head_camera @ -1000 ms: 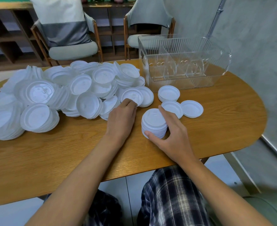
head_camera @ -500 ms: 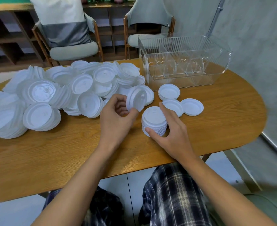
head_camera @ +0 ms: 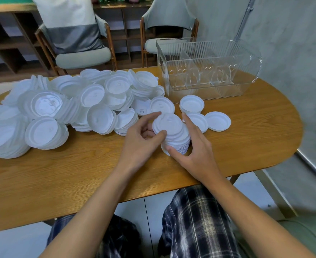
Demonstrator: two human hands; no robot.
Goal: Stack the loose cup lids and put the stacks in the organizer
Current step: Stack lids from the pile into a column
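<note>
In the head view, your left hand (head_camera: 140, 144) sits in front of the clear ribbed plastic organizer (head_camera: 250, 71), nearer to you. It pinches one round white plastic cup lid (head_camera: 167, 125) between thumb and forefinger, and the lid is tilted over the top of the short stack of white lids (head_camera: 181, 144). Your right hand (head_camera: 196, 151) curls round that stack, with the thumb at its base on your side and the forefinger stretched along the side facing the organizer. The stack stands on the oval wooden table (head_camera: 79, 174), in front of the organizer's left end. Inside the organizer you can see clear upright dividers, and the wood of the table shows through its floor. Three more shallow white lids (head_camera: 218, 121) lie between the stack and the organizer's front wall. The big heap of loose white lids (head_camera: 79, 101) spreads away to the organizer's left. The far end of that heap is cut off by the picture's edge. Your left hand's other fingers are tucked behind the tilted lid. The number of lids in the stack is too fine to make out.
</note>
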